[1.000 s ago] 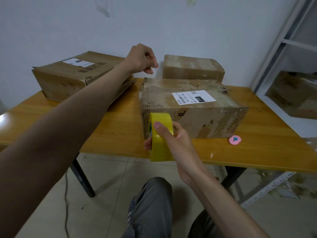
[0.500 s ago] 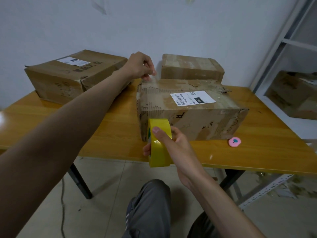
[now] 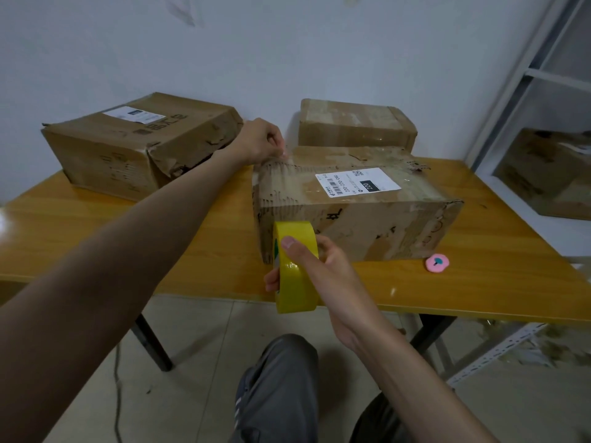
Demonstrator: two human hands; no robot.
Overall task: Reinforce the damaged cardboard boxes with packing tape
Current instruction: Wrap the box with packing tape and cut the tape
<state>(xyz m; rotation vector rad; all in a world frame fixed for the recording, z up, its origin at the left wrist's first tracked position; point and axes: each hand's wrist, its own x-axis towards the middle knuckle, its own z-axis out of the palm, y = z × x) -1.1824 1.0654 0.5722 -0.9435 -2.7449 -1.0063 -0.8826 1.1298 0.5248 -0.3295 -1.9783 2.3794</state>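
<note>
Right hand [image 3: 315, 270] gripping yellow packing tape roll [image 3: 295, 266] at near left corner of labelled cardboard box [image 3: 355, 203] on wooden surface [image 3: 198, 238], left hand [image 3: 260, 143] seemingly pinching clear tape end at box's far left top edge.

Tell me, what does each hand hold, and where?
Right hand grips the yellow tape roll around its rim. Left hand pinches the clear tape end at the box top's far corner.
</note>
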